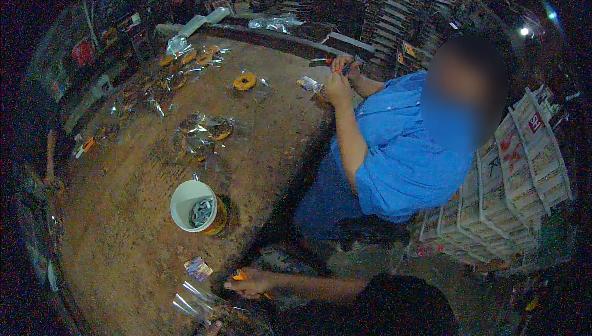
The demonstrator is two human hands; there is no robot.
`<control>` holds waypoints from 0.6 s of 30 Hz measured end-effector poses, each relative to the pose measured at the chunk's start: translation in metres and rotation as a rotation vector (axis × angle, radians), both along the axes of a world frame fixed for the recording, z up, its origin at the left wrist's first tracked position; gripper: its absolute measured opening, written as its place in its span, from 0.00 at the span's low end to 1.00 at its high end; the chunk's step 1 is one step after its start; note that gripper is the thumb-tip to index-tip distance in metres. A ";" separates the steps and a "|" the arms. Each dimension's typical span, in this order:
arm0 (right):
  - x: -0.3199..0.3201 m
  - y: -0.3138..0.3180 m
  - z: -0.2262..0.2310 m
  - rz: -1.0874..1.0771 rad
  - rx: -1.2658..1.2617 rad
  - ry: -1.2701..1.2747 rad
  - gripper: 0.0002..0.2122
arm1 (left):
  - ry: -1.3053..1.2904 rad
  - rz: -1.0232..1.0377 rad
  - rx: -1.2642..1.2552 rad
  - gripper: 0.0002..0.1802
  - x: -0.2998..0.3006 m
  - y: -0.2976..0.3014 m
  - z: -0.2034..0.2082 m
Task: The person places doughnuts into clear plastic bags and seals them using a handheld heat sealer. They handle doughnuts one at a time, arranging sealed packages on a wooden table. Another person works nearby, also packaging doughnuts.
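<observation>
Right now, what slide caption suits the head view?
Right hand holding an orange object by clear plastic film, a bucket of grey pieces on the brown table, a blue-shirted co-worker beyond.

Dim, grainy | fisheye-bent rim (nearly black) | lamps (524, 31) glare upper right

Dim work area, surroundings largely in shadow.
Broad brown, stained table (123, 213) occupies the centre; tall stacks of flat grey pieces (388, 18), material indistinct, stand behind; stacked pale-grey ribbed crates (505, 176) at right above dark floor (481, 296); two small, bright white-blue lights (525, 31) upper right.
</observation>
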State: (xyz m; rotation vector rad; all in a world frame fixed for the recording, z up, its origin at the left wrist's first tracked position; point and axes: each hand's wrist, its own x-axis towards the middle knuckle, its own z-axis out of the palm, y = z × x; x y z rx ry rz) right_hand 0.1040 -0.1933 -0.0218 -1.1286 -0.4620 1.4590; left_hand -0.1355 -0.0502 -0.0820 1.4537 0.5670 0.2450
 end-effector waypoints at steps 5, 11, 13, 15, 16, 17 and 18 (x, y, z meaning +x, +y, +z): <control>-0.007 0.000 0.007 -0.038 -0.061 -0.071 0.20 | -0.081 0.172 -0.402 0.15 0.009 -0.012 0.016; -0.001 0.010 0.000 0.009 -0.016 -0.525 0.17 | 0.001 0.485 -1.000 0.15 0.048 -0.029 0.058; -0.007 0.012 -0.010 -0.056 0.030 -0.666 0.16 | 0.240 0.382 -0.721 0.16 0.054 -0.022 0.067; -0.016 0.014 -0.019 -0.140 0.011 -0.683 0.15 | 0.293 0.365 -0.600 0.18 0.056 -0.024 0.071; -0.022 0.015 -0.021 -0.192 0.016 -0.721 0.15 | 0.230 0.401 -0.620 0.20 0.055 -0.028 0.072; -0.028 0.017 -0.023 -0.245 0.019 -0.757 0.15 | 0.168 0.437 -0.641 0.21 0.055 -0.032 0.072; -0.032 0.018 -0.023 -0.299 0.024 -0.793 0.14 | 0.139 0.317 -0.298 0.25 0.052 -0.037 0.075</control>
